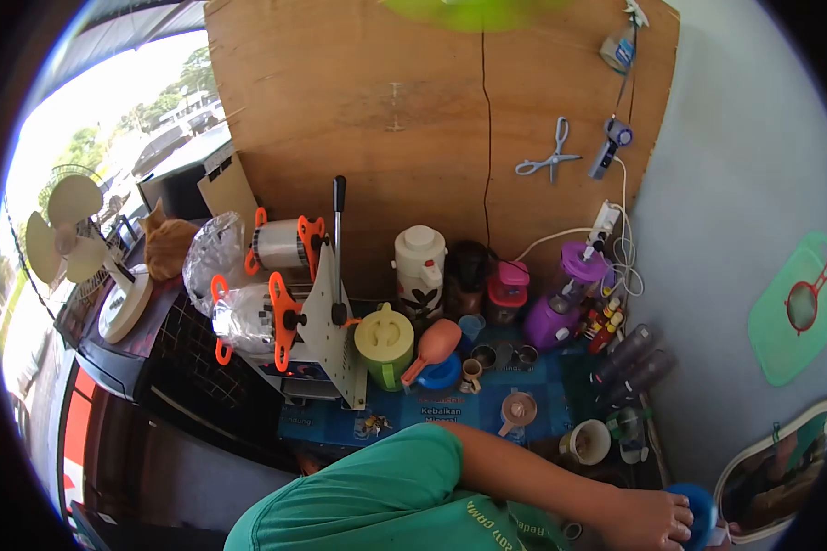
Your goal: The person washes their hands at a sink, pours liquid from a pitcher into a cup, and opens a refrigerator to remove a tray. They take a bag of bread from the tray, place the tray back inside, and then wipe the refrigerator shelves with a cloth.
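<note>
From the green sleeve at the bottom, my left forearm stretches across to the lower right. My left hand (648, 520) is there, its fingers curled at the edge of a round blue object (700, 514) that is partly hidden by them. A small pale piece lies beside the blue object, too unclear to name. Just above the forearm are a white tub (590, 442) and a pink strainer-like cup (518, 410) on the blue table cover (423, 432). My right hand does not show.
A cup-sealing machine (333, 340) with orange-ended film rolls stands left of a yellow-green pitcher (384, 342). Behind are a white flask (420, 266) and a purple blender (553, 317). A fan (124, 303) and an orange cat (168, 246) are far left; a mirror (781, 477) is lower right.
</note>
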`<state>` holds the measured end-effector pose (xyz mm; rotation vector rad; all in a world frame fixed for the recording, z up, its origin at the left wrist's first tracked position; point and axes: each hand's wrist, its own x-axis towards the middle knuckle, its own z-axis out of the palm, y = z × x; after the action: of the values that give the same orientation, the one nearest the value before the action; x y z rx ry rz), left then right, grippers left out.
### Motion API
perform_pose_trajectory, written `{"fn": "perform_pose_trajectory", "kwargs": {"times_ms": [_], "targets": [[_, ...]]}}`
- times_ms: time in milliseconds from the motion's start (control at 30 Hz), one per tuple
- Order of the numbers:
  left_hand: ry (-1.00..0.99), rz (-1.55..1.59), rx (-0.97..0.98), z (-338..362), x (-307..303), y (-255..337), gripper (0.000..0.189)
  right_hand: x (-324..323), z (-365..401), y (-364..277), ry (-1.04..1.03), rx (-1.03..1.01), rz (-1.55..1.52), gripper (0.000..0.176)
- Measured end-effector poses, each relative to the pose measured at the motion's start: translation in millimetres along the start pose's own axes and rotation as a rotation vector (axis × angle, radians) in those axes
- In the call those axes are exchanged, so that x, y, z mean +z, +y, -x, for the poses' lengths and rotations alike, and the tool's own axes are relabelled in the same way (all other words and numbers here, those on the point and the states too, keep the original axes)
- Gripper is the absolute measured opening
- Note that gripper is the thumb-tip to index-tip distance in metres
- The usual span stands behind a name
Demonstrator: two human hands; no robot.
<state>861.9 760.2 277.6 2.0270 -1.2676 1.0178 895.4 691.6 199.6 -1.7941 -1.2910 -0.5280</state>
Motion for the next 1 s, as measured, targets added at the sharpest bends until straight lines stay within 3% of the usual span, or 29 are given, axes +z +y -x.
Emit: {"fn": "perform_pose_trajectory", "kwargs": {"times_ms": [67, 100, 167, 400, 567, 800, 967, 1000], "targets": [[-0.103, 0.02, 0.238, -7.3, 35.4, -2.4, 0.022, -10.0, 9.0, 2.8, 0.008, 0.037, 0.019, 0.039], [-0.1, 0.027, 0.243, -11.5, 37.6, 1.6, 0.022, -13.5, 11.1, 4.0, 0.014, 0.046, 0.023, 0.038], [-0.478, -0.004, 0.114, -20.4, 42.4, 11.6, 0.025, -22.7, 18.9, 6.7, 0.018, 0.074, 0.032, 0.037], [-0.706, 0.009, 0.149, 17.2, 94.4, -22.3, 0.041, -40.1, 36.1, 16.4, 0.022, 0.153, 0.05, 0.032], [-0.239, -0.11, 0.368, -10.1, 29.1, -6.2, 0.043, -43.9, 42.3, 20.1, 0.008, 0.184, 0.031, 0.029], [-0.363, 0.097, 0.171, 26.5, 100.9, -28.7, 0.036, -53.2, 50.7, 31.2, -0.041, 0.236, 0.028, 0.026], [0.614, 0.118, 0.296, 37.7, 158.3, -46.5, 0.068, -60.9, 57.4, 38.5, -0.068, 0.303, 0.024, 0.025], [0.614, 0.109, 0.294, 36.2, 130.0, -37.7, 0.068, -64.3, 59.7, 41.4, -0.075, 0.32, 0.023, 0.025]]}}
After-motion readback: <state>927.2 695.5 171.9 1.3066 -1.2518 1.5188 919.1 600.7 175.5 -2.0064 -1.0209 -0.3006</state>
